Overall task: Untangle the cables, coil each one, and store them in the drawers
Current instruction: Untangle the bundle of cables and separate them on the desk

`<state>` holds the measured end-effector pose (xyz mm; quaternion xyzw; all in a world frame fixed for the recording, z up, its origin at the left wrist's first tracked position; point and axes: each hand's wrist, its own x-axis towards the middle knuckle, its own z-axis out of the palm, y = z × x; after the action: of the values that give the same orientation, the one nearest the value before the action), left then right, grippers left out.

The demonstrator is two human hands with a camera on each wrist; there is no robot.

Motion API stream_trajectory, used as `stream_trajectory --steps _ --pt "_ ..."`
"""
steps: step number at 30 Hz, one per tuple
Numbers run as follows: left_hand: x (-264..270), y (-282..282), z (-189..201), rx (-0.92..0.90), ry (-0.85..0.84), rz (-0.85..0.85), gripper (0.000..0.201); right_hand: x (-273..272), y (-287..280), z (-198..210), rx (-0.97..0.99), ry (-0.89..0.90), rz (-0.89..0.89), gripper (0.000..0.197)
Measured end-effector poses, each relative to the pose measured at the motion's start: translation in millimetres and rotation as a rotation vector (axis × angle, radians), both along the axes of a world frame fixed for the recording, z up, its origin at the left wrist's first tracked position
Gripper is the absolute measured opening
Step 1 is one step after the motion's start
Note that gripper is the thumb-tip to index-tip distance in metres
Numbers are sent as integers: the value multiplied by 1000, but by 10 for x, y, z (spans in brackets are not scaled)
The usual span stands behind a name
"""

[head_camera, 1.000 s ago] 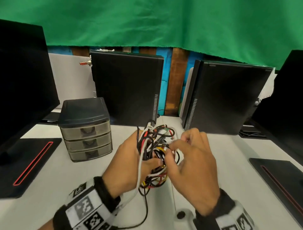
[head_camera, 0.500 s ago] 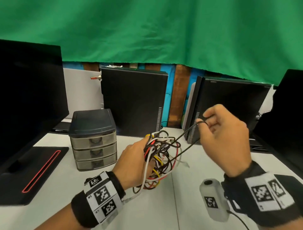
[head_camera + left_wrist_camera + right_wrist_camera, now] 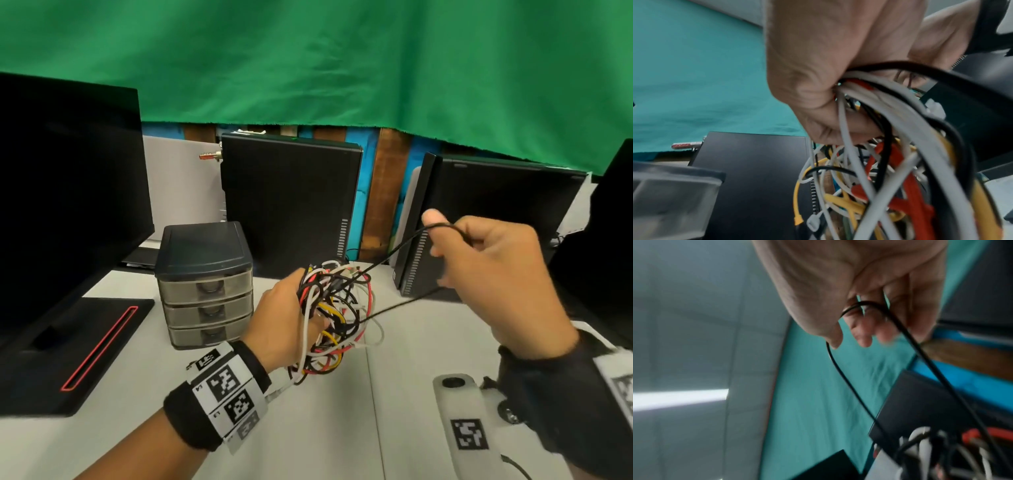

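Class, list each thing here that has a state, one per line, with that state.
Cable bundle: tangled, gripped in left hand.
Black cable: loop pulled out taut, pinched by right hand.
Drawers: all three shut.
Monitor: screen dark.

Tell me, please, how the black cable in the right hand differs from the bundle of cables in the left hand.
The black cable is a single thin strand drawn out in taut lines; the bundle is a knotted mass of white, red, yellow and black cables. The right hand pinches the black cable as a loop at the fingertips; the left hand grips the bundle in a fist. Both are held above the table, and the black cable still runs into the bundle.
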<state>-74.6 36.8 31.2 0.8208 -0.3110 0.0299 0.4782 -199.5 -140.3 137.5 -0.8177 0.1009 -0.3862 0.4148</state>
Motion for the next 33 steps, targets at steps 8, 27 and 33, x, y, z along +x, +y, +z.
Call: stream_trajectory --steps 8,27,33 --pt "28 133 -141 -17 17 75 46 -196 -166 59 -95 402 195 35" --pt "-363 218 -389 -363 313 -40 22 68 90 -1137 -17 509 445 25" --pt "-607 143 -453 -286 133 -55 25 100 194 -1317 -2 458 463 26"
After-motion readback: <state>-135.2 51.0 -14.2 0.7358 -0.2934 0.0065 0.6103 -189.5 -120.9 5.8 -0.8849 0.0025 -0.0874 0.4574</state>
